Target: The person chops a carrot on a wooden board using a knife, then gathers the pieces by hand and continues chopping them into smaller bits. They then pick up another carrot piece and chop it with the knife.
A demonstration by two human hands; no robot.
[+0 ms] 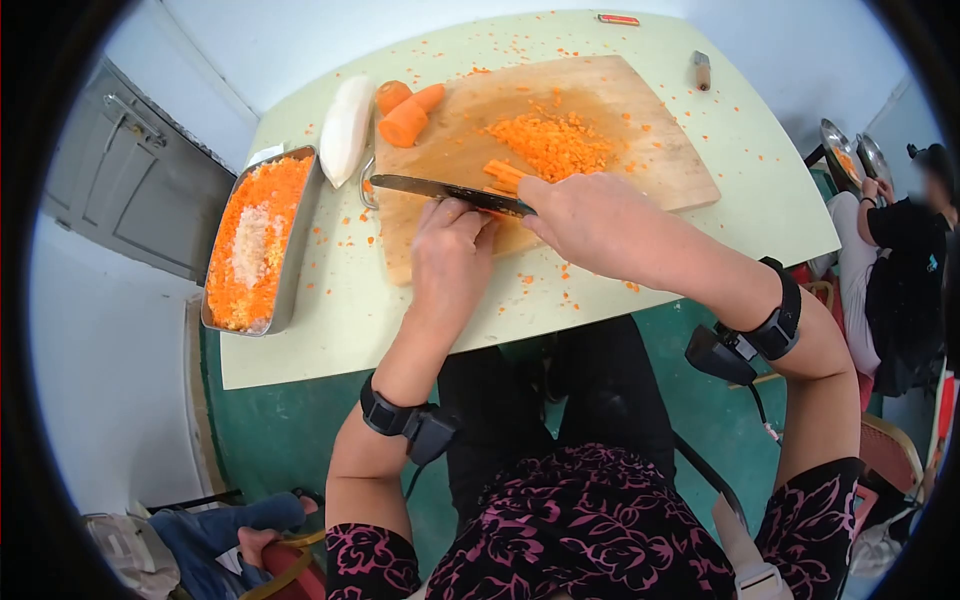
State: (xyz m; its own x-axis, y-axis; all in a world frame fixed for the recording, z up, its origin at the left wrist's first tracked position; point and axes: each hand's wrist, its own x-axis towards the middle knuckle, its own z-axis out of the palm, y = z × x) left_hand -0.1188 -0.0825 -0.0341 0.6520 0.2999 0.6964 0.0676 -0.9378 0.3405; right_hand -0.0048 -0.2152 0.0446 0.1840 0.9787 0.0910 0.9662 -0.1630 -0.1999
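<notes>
My right hand (585, 220) is closed around the handle of a kitchen knife (430, 188), whose dark blade points left across the wooden cutting board (660, 150). Close below the blade, my left hand (452, 250) has its fingers curled down on the board, with a bit of orange carrot showing beside the fingertips; most of that piece is hidden. Just past the knife lie cut carrot sticks (507, 176). Behind them spreads a heap of diced carrot (555, 142). Larger carrot pieces (405, 122) rest at the board's upper left corner.
A peeled white radish (346, 130) lies left of the board. Beside it stands a metal tray (300, 245) of chopped carrot with pale bits on top. A small brush-like tool (703, 72) and a red packet (618, 19) lie at the back. Another person (900, 240) sits at right.
</notes>
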